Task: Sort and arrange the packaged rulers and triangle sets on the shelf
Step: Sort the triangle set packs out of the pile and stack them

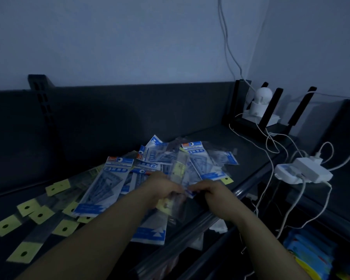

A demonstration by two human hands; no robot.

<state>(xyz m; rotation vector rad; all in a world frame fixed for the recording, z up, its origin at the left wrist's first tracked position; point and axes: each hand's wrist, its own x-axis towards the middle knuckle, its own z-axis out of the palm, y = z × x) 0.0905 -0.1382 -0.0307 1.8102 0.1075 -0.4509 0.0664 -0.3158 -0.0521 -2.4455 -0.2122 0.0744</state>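
Both hands are working at the near side of the heap of triangle-set packs (117, 178) on the shelf (240, 150). The left hand (164, 188) is clutching a yellow-tagged ruler pack (165, 207) and the right hand (208, 188) is pinching a blue-edged pack (191, 194). The slick sleeves are overlapping, so a tug is risking dragging neighbours off the heap's near side.

Left hand (163, 188), right hand (209, 188) grip clear packs (179, 171); triangle sets (109, 183) beneath.

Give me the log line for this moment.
left hand: grips yellow-tagged ruler pack | right hand: pinches blue-edged pack | triangle sets: heaped on shelf | loose rulers: fanned left
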